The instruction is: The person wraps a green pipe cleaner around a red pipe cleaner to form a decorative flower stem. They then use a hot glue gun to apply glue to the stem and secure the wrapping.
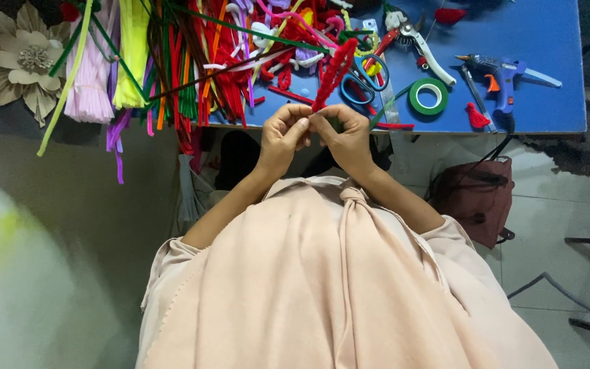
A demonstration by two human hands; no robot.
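Observation:
A twisted red pipe-cleaner piece [334, 70] stands up from between my two hands, over the near edge of the blue table [548, 41]. My left hand [283, 134] pinches its lower end from the left. My right hand [347, 134] grips the same end from the right, fingers closed and touching the left hand's. My forearms run down to my peach-coloured garment.
A heap of coloured pipe cleaners [192, 55] covers the table's left half. Blue-handled scissors [365, 78], a green tape roll [429, 96], white-handled pruners [414, 41] and a blue glue gun [496, 75] lie to the right. A paper flower [15, 58] sits far left, a brown bag [476, 198] on the floor.

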